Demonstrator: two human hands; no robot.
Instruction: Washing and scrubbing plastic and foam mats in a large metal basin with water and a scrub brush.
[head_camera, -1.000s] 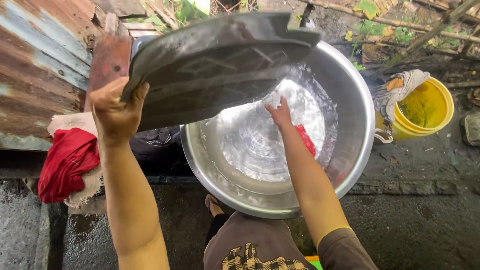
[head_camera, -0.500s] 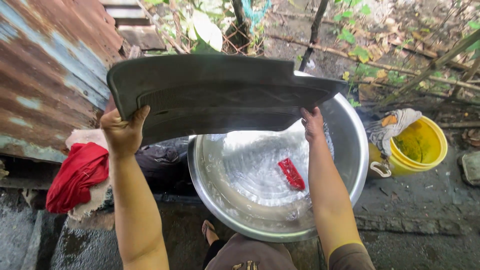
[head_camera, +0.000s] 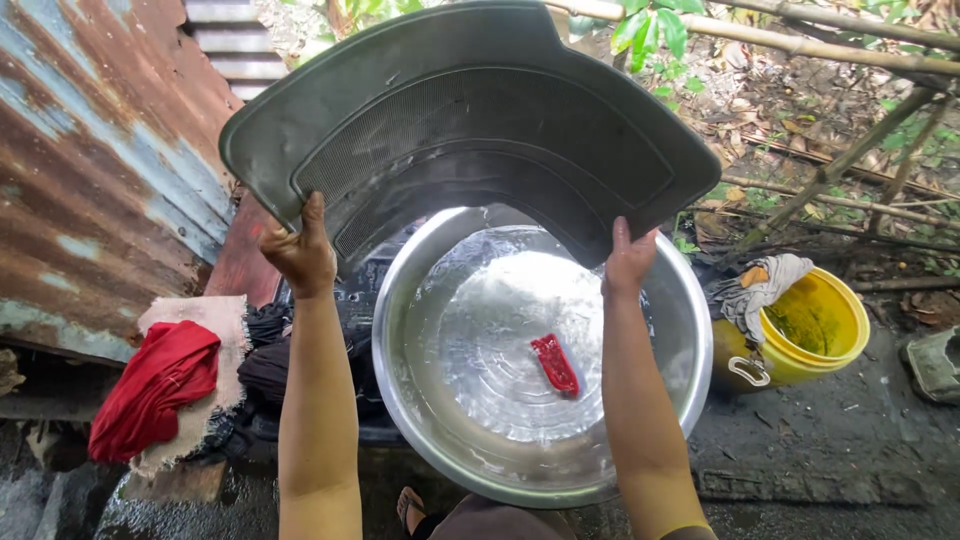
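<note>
Both hands hold a dark mat (head_camera: 470, 120) up over a steel basin (head_camera: 690, 340) of water. The left hand (head_camera: 300, 250) is closed on the mat's lower left edge, thumb up on its face; the right hand (head_camera: 628, 258) is closed on its lower right edge. A red brush (head_camera: 555, 365) lies in the water, near the basin's middle. A yellow bucket (head_camera: 815, 335) with a rag (head_camera: 760, 285) on its rim stands just right of the basin. A red cloth (head_camera: 155, 385) lies left, by rusty sheet metal (head_camera: 90, 170).
</note>
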